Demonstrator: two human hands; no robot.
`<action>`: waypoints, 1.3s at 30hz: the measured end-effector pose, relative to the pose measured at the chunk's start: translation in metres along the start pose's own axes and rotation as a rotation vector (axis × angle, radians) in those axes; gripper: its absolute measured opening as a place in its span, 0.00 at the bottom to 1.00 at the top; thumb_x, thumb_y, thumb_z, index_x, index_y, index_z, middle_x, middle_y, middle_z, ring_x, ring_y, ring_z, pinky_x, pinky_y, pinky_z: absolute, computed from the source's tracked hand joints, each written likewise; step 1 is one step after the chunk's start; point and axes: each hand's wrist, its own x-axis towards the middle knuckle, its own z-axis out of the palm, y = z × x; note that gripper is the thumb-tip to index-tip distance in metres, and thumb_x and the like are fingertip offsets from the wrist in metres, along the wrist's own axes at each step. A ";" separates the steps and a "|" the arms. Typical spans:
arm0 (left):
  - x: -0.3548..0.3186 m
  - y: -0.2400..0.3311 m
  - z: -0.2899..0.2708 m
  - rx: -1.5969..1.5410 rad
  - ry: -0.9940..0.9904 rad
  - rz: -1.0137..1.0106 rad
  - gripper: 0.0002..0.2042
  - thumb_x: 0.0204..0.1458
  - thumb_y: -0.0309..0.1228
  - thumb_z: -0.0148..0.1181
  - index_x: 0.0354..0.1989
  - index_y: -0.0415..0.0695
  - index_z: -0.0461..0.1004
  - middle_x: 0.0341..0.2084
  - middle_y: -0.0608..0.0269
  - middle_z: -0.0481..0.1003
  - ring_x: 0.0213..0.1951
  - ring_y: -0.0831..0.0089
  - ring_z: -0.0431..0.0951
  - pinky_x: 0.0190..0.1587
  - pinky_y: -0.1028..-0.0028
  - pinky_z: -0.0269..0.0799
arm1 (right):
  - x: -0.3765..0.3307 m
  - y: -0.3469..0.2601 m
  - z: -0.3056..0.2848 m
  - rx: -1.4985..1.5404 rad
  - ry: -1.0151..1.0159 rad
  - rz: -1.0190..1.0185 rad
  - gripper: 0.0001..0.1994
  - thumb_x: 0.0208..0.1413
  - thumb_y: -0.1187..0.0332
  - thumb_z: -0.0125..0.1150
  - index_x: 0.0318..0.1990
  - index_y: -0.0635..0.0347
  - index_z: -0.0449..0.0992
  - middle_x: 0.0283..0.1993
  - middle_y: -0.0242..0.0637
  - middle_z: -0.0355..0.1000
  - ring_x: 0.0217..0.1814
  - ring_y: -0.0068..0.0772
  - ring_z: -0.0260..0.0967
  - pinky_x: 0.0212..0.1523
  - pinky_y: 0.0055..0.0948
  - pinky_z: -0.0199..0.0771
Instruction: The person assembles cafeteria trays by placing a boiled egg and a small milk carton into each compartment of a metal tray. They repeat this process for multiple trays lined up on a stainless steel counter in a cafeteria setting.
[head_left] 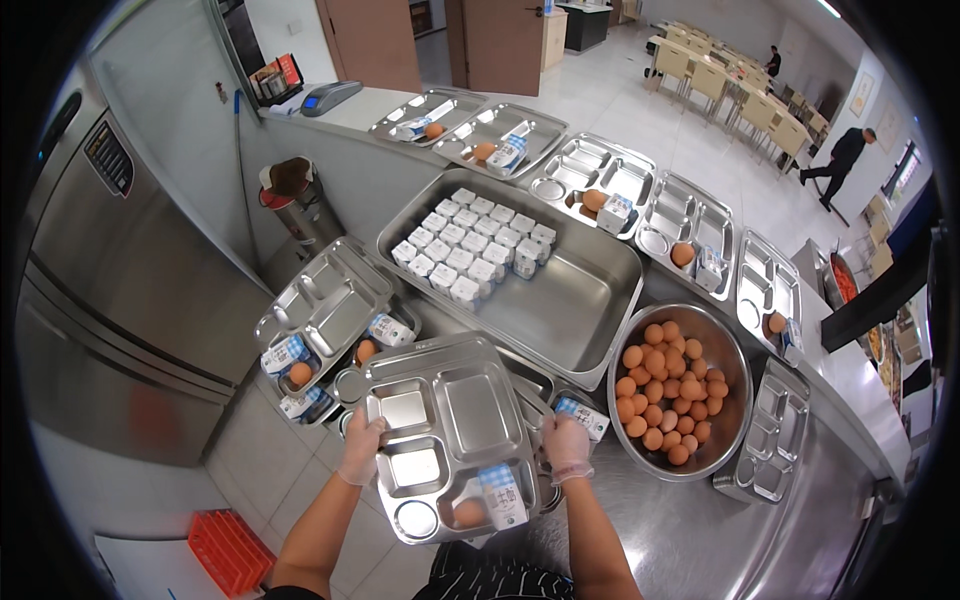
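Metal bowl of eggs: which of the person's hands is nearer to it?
Right. The right hand is at the right side of the held tray, left of the metal bowl; the left hand grips the tray's left side, farther off.

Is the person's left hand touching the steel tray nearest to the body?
Touching: the head view shows the left hand gripping the steel tray at its left edge, with no gap visible.

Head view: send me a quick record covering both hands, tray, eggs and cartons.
Left hand: gloved, gripping left edge of the held tray
Right hand: gloved, at its right edge
Tray load: one egg, one carton, lower right
Steel bowl: many brown eggs
Deep pan: grouped cartons at left, bare space at right
Far trays: five in a row, each with egg and carton
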 end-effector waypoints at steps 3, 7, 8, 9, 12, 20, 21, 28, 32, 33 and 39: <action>-0.022 0.012 0.008 -0.035 0.040 -0.062 0.11 0.54 0.21 0.44 0.46 0.42 0.65 0.31 0.66 0.69 0.29 0.79 0.69 0.29 0.78 0.66 | 0.000 0.001 -0.005 -0.064 0.001 0.031 0.19 0.56 0.57 0.48 0.28 0.65 0.75 0.26 0.56 0.73 0.32 0.57 0.72 0.37 0.47 0.72; -0.033 -0.017 0.011 -0.105 0.098 -0.098 0.13 0.54 0.19 0.44 0.47 0.43 0.64 0.33 0.65 0.69 0.32 0.77 0.71 0.32 0.77 0.68 | -0.001 0.002 -0.009 -0.058 0.004 0.019 0.18 0.56 0.57 0.49 0.28 0.66 0.75 0.27 0.57 0.72 0.32 0.58 0.72 0.37 0.47 0.72; -0.036 -0.022 0.014 -0.122 0.106 -0.083 0.13 0.53 0.19 0.44 0.47 0.42 0.64 0.33 0.65 0.70 0.32 0.76 0.71 0.33 0.76 0.69 | 0.000 0.005 -0.009 -0.044 0.016 0.008 0.18 0.55 0.58 0.50 0.27 0.65 0.75 0.26 0.57 0.72 0.32 0.58 0.72 0.36 0.47 0.72; -0.036 -0.030 0.017 -0.138 0.115 -0.065 0.13 0.53 0.19 0.43 0.47 0.42 0.64 0.33 0.64 0.70 0.32 0.75 0.71 0.34 0.75 0.69 | 0.001 0.007 -0.007 -0.029 0.028 -0.006 0.17 0.54 0.58 0.51 0.27 0.65 0.76 0.26 0.56 0.72 0.31 0.58 0.72 0.35 0.47 0.71; -0.037 -0.050 0.028 -0.212 0.153 -0.003 0.15 0.53 0.19 0.42 0.49 0.43 0.63 0.35 0.63 0.70 0.35 0.73 0.73 0.37 0.72 0.71 | 0.006 0.018 -0.002 0.076 0.018 -0.020 0.18 0.54 0.57 0.51 0.27 0.65 0.76 0.27 0.57 0.72 0.32 0.58 0.71 0.36 0.47 0.71; -0.032 -0.064 0.045 -0.396 0.260 -0.013 0.16 0.52 0.18 0.42 0.50 0.43 0.60 0.34 0.62 0.69 0.31 0.75 0.71 0.31 0.75 0.69 | -0.027 0.018 -0.035 0.373 0.172 -0.182 0.14 0.57 0.62 0.49 0.35 0.64 0.75 0.33 0.51 0.73 0.36 0.51 0.71 0.38 0.40 0.70; -0.031 -0.063 0.049 -0.433 0.280 -0.022 0.16 0.51 0.18 0.44 0.49 0.44 0.59 0.32 0.63 0.68 0.28 0.77 0.69 0.27 0.77 0.67 | -0.033 0.028 -0.034 0.428 0.148 -0.151 0.13 0.58 0.63 0.49 0.35 0.64 0.75 0.34 0.51 0.73 0.36 0.50 0.71 0.38 0.39 0.70; -0.027 -0.061 0.066 -0.485 0.324 -0.091 0.13 0.54 0.20 0.43 0.47 0.46 0.58 0.26 0.67 0.65 0.21 0.82 0.63 0.20 0.82 0.59 | -0.059 0.058 -0.014 1.048 -0.197 0.214 0.09 0.60 0.69 0.50 0.40 0.64 0.72 0.29 0.31 0.72 0.24 0.18 0.68 0.25 0.16 0.66; -0.035 -0.042 0.061 -0.339 0.123 -0.224 0.07 0.55 0.26 0.46 0.41 0.44 0.62 0.24 0.67 0.65 0.22 0.82 0.64 0.20 0.81 0.61 | -0.056 0.048 -0.006 1.154 -0.128 0.277 0.05 0.58 0.72 0.53 0.36 0.64 0.72 0.28 0.30 0.71 0.24 0.18 0.67 0.24 0.17 0.68; -0.040 -0.033 0.054 -0.229 0.016 -0.225 0.03 0.55 0.26 0.47 0.36 0.42 0.64 0.25 0.66 0.66 0.22 0.80 0.66 0.22 0.81 0.63 | -0.054 0.048 -0.005 1.132 -0.124 0.291 0.05 0.58 0.72 0.53 0.36 0.64 0.72 0.28 0.30 0.71 0.23 0.18 0.67 0.24 0.18 0.69; -0.055 -0.079 -0.004 0.335 0.416 0.270 0.15 0.52 0.24 0.50 0.50 0.36 0.64 0.32 0.57 0.69 0.37 0.68 0.70 0.43 0.71 0.67 | -0.046 0.054 0.010 1.089 -0.098 0.278 0.05 0.58 0.72 0.53 0.36 0.64 0.72 0.28 0.30 0.71 0.22 0.18 0.68 0.22 0.19 0.72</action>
